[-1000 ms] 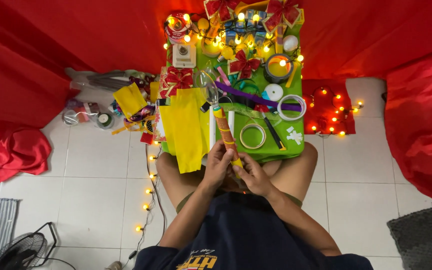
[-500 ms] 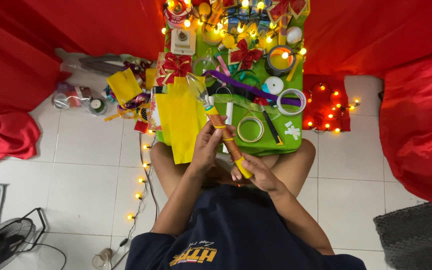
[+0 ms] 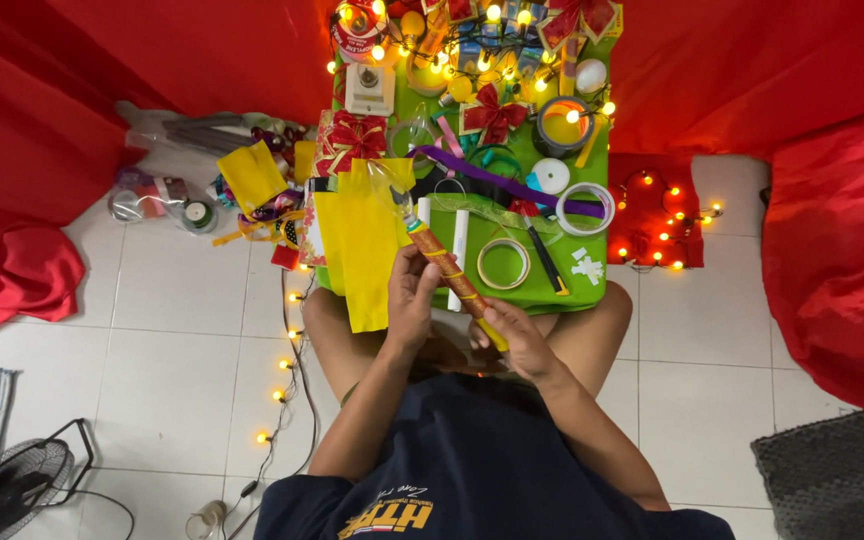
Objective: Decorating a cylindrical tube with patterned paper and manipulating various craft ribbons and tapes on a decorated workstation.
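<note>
A long wrapped stick [image 3: 455,277], red-brown with a yellow ribbon spiralled round it and a yellow lower tip, lies slanted between the person's two hands, its clear crinkled top pointing toward 11 o'clock and its tip toward 5 o'clock. The left hand [image 3: 412,300] grasps the stick at its middle, fingers curled round it from the 9 o'clock side. The right hand [image 3: 520,338] closes on the lower end, at 4 o'clock from the left hand. The stick is held over the near edge of a small green table [image 3: 592,285]. At 10 o'clock from the left hand a yellow sheet [image 3: 362,250] drapes over the table's edge. At 1 o'clock from the stick lie two white tubes [image 3: 460,250] and a roll of clear tape [image 3: 504,264]. A purple ribbon [image 3: 497,182] crosses the table farther off, toward 12 o'clock.
</note>
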